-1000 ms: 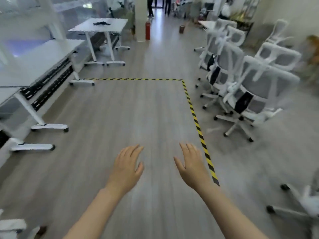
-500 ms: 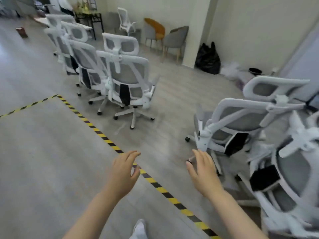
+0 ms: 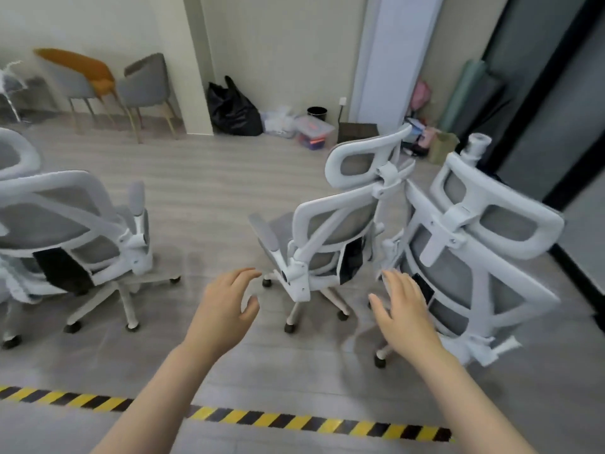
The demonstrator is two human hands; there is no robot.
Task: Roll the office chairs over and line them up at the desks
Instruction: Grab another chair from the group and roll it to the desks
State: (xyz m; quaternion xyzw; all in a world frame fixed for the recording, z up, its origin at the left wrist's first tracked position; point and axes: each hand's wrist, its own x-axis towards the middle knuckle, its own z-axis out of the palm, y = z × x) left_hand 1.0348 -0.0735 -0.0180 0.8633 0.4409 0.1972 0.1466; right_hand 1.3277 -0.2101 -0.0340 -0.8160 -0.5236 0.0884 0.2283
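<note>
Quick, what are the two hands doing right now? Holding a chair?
Left hand: open, fingers relaxed, holding nothing.
Right hand: open, holding nothing, in front of the nearest office chair.

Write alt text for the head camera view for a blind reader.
Two bare hands, left hand and right hand, reach forward, open and empty, toward two white-framed grey mesh office chairs: the middle chair and the right chair. A third office chair stands left; yellow-black floor tape crosses below.
</note>
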